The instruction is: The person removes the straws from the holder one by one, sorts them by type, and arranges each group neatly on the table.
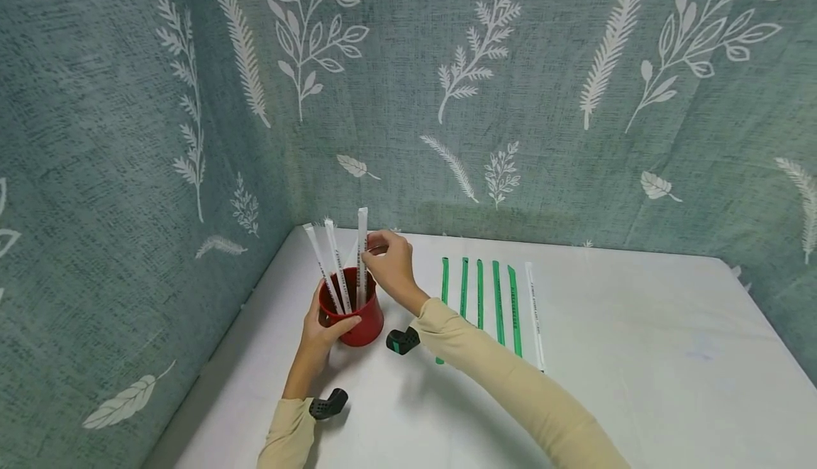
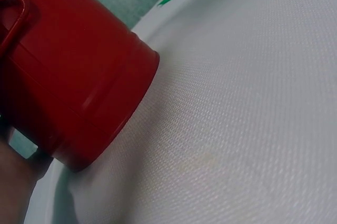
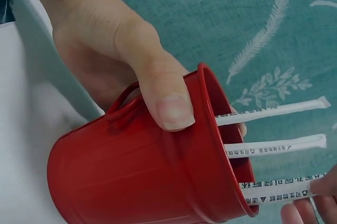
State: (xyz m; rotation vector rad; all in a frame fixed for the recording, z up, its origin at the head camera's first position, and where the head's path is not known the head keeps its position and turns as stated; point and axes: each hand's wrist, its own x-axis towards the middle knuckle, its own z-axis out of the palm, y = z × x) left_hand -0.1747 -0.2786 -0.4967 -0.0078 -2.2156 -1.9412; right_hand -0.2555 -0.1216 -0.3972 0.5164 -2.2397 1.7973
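Note:
A red metal cup [image 1: 367, 328] with a side handle stands upright on the white table. My left hand [image 1: 317, 340] grips it from the left, with the thumb [image 3: 171, 105] on the outside just below the rim. Two white paper-wrapped straws [image 1: 338, 260] lean inside the cup toward the left. My right hand [image 1: 392, 265] is above the cup's right side, pinching another white wrapped straw [image 1: 362, 260]. That straw's lower part is inside the cup. In the right wrist view, only the right hand's fingertips [image 3: 326, 187] show, at the edge.
Several green wrapped straws [image 1: 498, 302] lie side by side on the table right of the cup, partly behind my right sleeve [image 1: 504, 377]. One white wrapped straw [image 1: 535, 313] lies at the row's right end. A patterned green-grey curtain [image 1: 408, 100] hangs behind and left.

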